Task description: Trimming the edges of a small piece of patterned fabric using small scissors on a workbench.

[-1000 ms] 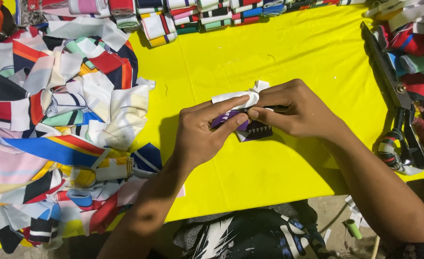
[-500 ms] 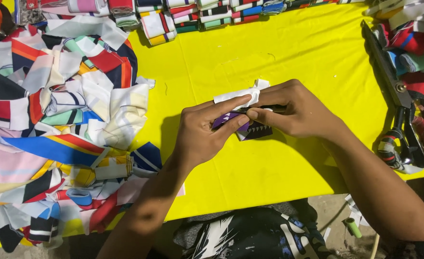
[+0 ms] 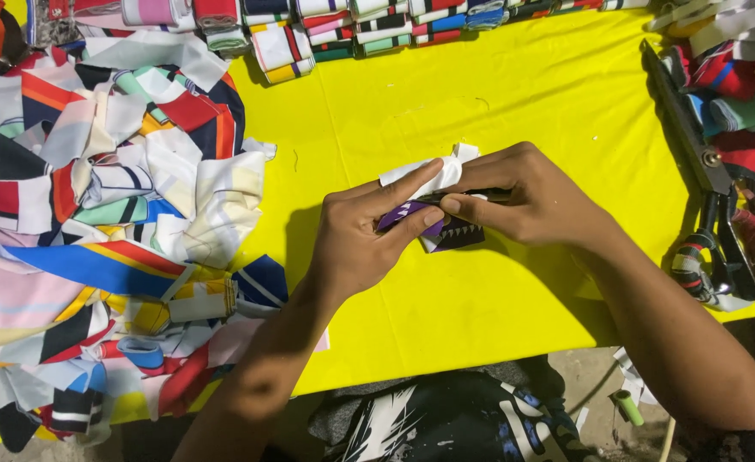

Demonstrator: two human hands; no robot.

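Yellow cloth [image 3: 497,94] underlies both hands' fingers pinching a folded, seemingly purple-and-white fabric scrap [image 3: 429,210].

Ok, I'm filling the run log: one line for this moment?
left hand: pinching small purple-white fabric piece | right hand: pinching same piece | surface: yellow cloth | left: scrap pile

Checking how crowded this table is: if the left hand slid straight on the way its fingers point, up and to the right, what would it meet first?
The left hand would first meet the right hand, whose fingers pinch the same small folded fabric piece. Depth is hard to judge, but they look nearly touching.
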